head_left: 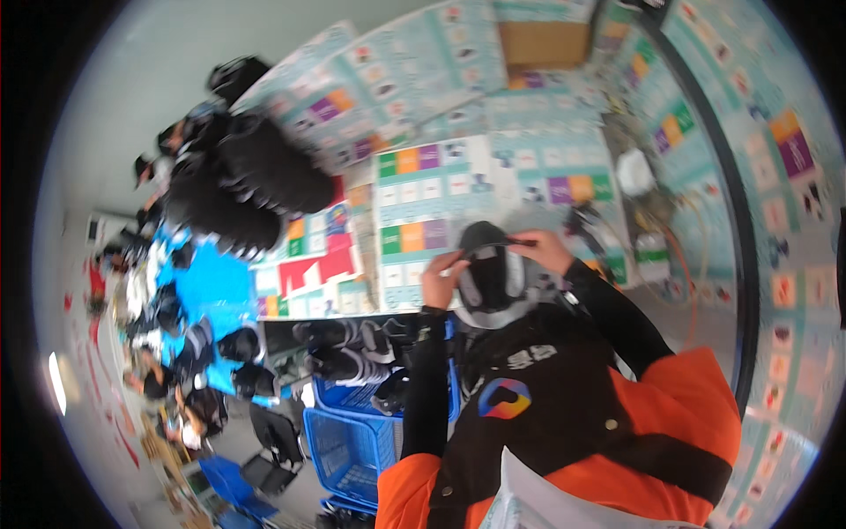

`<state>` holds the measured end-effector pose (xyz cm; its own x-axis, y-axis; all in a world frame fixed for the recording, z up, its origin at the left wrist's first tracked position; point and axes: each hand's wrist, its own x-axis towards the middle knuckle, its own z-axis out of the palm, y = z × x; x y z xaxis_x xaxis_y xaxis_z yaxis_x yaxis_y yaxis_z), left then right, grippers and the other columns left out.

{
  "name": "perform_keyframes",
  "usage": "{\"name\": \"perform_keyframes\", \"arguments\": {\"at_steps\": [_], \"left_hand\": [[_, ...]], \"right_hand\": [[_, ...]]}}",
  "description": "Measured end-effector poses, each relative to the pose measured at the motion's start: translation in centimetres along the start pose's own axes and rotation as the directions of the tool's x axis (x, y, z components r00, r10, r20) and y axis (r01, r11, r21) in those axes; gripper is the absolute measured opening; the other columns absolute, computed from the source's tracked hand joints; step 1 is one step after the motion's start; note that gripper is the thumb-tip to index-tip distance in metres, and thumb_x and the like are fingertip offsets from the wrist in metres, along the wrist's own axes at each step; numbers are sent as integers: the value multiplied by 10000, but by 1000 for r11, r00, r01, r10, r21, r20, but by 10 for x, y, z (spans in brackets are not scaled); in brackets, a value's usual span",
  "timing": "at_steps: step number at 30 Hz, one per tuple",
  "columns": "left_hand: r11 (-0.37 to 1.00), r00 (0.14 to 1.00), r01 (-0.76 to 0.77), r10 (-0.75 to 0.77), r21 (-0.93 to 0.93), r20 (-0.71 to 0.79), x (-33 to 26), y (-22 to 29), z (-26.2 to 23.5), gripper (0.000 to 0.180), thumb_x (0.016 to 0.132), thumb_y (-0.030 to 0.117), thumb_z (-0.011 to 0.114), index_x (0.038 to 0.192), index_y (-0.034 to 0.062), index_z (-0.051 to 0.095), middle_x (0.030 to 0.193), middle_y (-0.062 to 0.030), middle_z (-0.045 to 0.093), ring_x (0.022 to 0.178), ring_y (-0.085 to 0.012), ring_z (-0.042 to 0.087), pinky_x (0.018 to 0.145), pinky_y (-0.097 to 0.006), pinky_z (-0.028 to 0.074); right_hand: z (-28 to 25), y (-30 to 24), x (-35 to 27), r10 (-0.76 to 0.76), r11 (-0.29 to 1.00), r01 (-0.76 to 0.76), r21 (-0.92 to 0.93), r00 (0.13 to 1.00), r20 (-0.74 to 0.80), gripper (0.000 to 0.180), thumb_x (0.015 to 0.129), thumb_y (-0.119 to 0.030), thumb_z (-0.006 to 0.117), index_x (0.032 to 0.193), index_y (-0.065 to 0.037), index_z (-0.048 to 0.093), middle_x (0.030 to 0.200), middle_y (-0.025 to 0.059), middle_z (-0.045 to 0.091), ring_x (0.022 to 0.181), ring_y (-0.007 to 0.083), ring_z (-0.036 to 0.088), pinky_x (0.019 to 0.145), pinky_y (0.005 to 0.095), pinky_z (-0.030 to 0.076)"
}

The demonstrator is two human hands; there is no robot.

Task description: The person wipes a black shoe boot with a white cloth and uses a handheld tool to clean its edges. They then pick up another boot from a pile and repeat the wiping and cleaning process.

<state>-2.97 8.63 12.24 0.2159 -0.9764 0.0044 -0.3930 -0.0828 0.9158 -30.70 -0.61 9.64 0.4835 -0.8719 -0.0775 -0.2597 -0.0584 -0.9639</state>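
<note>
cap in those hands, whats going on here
A person in a black and orange jacket holds a black and grey cap up in both hands: left hand on one edge, right hand on the other. Stacks of black caps lie on the table beyond; blue baskets stand below.

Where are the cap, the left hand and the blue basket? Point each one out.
cap (pixel 490 284), head view, on its grey inner lining.
left hand (pixel 441 280), head view, on the back of the hand.
blue basket (pixel 345 451), head view, on its mesh side wall.
</note>
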Motion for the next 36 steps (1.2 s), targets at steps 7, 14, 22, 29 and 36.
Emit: {"name": "perform_keyframes", "arguments": {"at_steps": [7, 14, 22, 29, 36], "left_hand": [[979, 982, -114, 137, 169, -130, -2, 7, 9, 143, 904, 149, 742, 968, 24, 770, 969, -140, 739, 864, -279, 710, 771, -349, 536], [928, 972, 174, -108, 331, -206, 12, -9, 17, 264, 966, 261, 677, 957, 5, 741, 846, -164, 723, 799, -289, 698, 720, -369, 521], [835, 906, 418, -353, -358, 234, 41, -12, -5, 337, 1045, 245, 572, 1196, -45, 655, 1042, -90, 711, 937, -164, 663, 851, -288, 519], [765, 897, 361, -128, -533, 424, 74, 108, -58, 456, 1058, 246, 545, 1447, 17, 482, 1394, -140, 571, 1287, -231, 548, 1078, -367, 431], [603, 836, 426, 24, -674, 549, 57, -44, 5, 502, 1030, 244, 549, 1462, 14, 439, 1468, -119, 515, 1324, -233, 497, 1140, -402, 397]], "right_hand": [[0, -7, -5, 53, 995, -46, 85, 996, -79, 229, 909, -240, 754, 1008, -34, 771, 852, 85, 754, 774, 130, 680, 701, 304, 518], [9, -13, 7, 35, 970, -101, -219, 957, -289, 210, 902, -215, 736, 875, -7, 720, 735, 127, 698, 720, 212, 678, 676, 351, 504], [4, -111, 0, -579, 719, 539, -439, 814, 51, 506, 836, -141, 762, 1317, -135, 606, 1288, 107, 616, 1133, 317, 617, 937, 408, 534], [-34, -114, 12, -397, 911, 307, -277, 835, -381, 365, 928, -72, 615, 1292, -92, 636, 1214, 148, 687, 1043, 360, 668, 882, 406, 546], [-2, -56, 27, 259, 931, -169, 322, 931, -258, 424, 967, -324, 659, 1170, 48, 673, 956, 152, 742, 824, 190, 702, 710, 357, 545]]}}
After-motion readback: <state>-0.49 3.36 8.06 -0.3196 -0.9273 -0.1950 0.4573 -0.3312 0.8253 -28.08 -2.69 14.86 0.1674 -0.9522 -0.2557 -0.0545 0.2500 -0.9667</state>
